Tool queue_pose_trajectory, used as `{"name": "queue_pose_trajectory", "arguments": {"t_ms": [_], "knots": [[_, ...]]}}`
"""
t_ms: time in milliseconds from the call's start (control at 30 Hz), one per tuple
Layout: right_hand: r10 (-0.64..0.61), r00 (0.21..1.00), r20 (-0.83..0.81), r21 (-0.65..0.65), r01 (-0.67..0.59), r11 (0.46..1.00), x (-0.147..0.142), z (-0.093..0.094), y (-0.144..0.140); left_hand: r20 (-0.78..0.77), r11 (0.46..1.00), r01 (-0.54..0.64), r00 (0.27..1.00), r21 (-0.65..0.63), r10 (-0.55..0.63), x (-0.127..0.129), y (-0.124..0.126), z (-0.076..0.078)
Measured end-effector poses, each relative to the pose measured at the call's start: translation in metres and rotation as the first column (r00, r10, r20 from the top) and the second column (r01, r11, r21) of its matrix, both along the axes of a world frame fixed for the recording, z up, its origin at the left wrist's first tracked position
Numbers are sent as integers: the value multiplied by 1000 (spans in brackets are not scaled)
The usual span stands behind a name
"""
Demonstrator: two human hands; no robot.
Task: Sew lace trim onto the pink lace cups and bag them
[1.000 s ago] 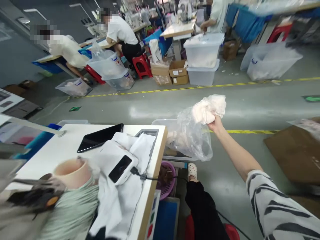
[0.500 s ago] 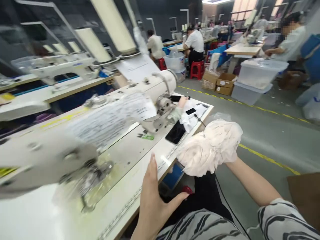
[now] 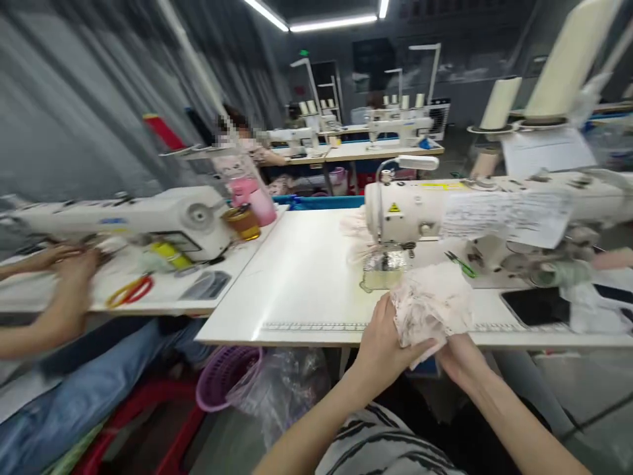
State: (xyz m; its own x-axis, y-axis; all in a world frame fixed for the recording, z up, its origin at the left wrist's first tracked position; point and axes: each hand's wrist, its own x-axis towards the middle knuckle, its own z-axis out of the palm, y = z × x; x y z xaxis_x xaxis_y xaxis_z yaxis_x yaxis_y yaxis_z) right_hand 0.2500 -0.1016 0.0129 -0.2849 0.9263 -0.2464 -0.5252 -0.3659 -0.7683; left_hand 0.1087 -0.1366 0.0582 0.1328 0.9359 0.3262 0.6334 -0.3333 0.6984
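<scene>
A gathered bundle of pale pink fabric [image 3: 435,300] is held over the front edge of the sewing table [image 3: 297,277]. My left hand [image 3: 388,340] grips its left side, thumb across the front. From below and to the right, my right hand [image 3: 459,359] holds the same bundle, its fingers partly hidden by the cloth. Just behind the bundle stands a white sewing machine [image 3: 403,208], its needle area by a clear guard [image 3: 386,267]. More pale fabric [image 3: 357,234] lies behind the machine head.
Green thread snips [image 3: 459,264] and a black phone [image 3: 537,307] lie right of the bundle. A paper sheet [image 3: 504,214] hangs on the machine. At left, a co-worker's hands [image 3: 74,264] work at another machine [image 3: 123,221], near orange-red scissors [image 3: 129,290]. A purple basket [image 3: 230,376] sits below.
My view has swung left to face the machine. The fabric bundle has come from beyond the table's edge to in front of the machine. My left hand, open and empty before, now grips it too.
</scene>
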Motion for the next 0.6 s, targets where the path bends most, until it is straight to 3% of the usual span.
{"name": "queue_pose_trajectory", "arguments": {"t_ms": [67,133,200,267,333,467,600], "knots": [[145,989,-23,-52,-146,988,-31,4,1,51,995,-83,995,-56,86,-30,-5,0],[317,944,-88,-78,-324,943,-62,10,3,40,981,-178,983,-71,181,-60,-9,3],[446,881,-161,-80,-462,883,-91,18,7,-129,964,-258,960,-58,249,-90,-9,7],[509,836,-207,-58,-530,846,-114,24,11,-430,926,-378,837,-5,339,-117,-5,15],[546,806,-228,-41,-568,822,-129,26,12,-567,885,-462,717,47,405,-139,1,24],[617,749,-240,-87,-650,755,-125,21,5,-720,833,-522,507,181,474,-169,15,37],[746,648,-153,-14,-756,654,-71,12,-4,-828,876,-442,406,192,386,-186,26,20]]}}
